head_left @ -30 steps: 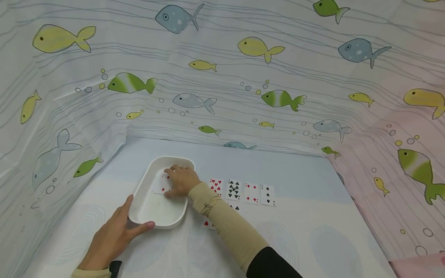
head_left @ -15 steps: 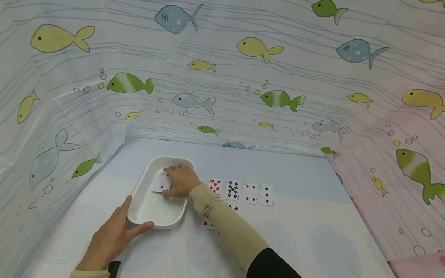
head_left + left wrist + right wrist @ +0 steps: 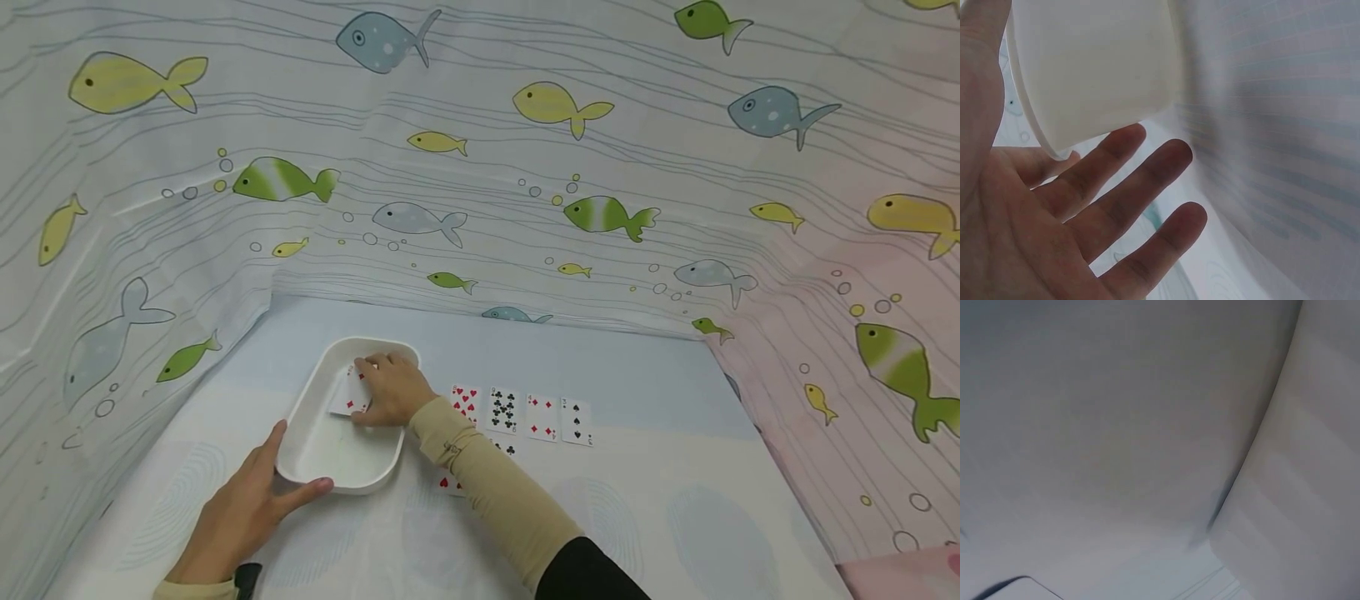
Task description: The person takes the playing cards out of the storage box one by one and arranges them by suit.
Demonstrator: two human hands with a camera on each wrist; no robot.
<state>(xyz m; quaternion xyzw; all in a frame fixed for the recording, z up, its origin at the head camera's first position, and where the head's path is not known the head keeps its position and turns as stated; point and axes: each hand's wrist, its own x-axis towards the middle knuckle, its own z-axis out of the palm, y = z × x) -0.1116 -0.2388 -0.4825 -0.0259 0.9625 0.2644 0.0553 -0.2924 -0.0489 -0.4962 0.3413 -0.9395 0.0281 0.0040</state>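
A white rectangular tray (image 3: 341,454) stands on the table. My right hand (image 3: 393,387) reaches inside it and grips a playing card (image 3: 350,396) with red diamonds at its right side, the thumb at the near edge and fingers at the far one. Part of that card is hidden under the hand. My left hand (image 3: 240,508) braces the tray's near left corner, thumb along the front rim. In the left wrist view, the left hand's fingers (image 3: 1129,206) are spread and nearly straight, some touching the tray wall (image 3: 1097,69). Only pale, blurred surfaces fill the right wrist view.
Right of the tray lie face-up cards in a row: hearts (image 3: 466,400), clubs (image 3: 502,410), diamonds (image 3: 542,417) and spades (image 3: 576,422). Nearer cards, one a heart card (image 3: 447,483), are partly behind the right sleeve (image 3: 487,475). A fish-print curtain (image 3: 480,183) surrounds the table.
In the tray, the diamond card shifts and tilts slightly under my right hand. My left hand stays at the tray's corner.
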